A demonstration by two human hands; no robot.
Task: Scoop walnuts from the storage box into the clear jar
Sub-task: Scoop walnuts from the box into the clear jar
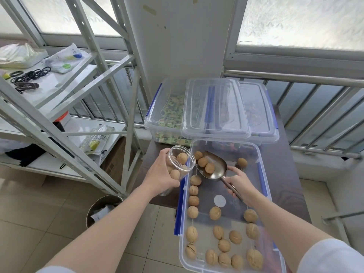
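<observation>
My left hand (pixel 160 175) grips a clear jar (pixel 180 161), tilted with its mouth toward the right, just left of the storage box. Two walnuts show inside the jar. My right hand (pixel 239 183) holds the handle of a metal scoop (pixel 215 167) over the box, its bowl pointing at the jar mouth and nearly touching the rim. Two walnuts (pixel 206 164) rest in the scoop. The clear storage box (pixel 264 170) with blue latches lies in front of me with several loose walnuts (pixel 223 245) scattered on its bottom.
Two more clear lidded boxes (pixel 216 109) are stacked behind the storage box on a dark table (pixel 285 174). A metal shelf rack (pixel 65 99) stands on the left, and a round bin (pixel 102 209) sits on the tiled floor below it. A railing (pixel 315 115) runs along the right.
</observation>
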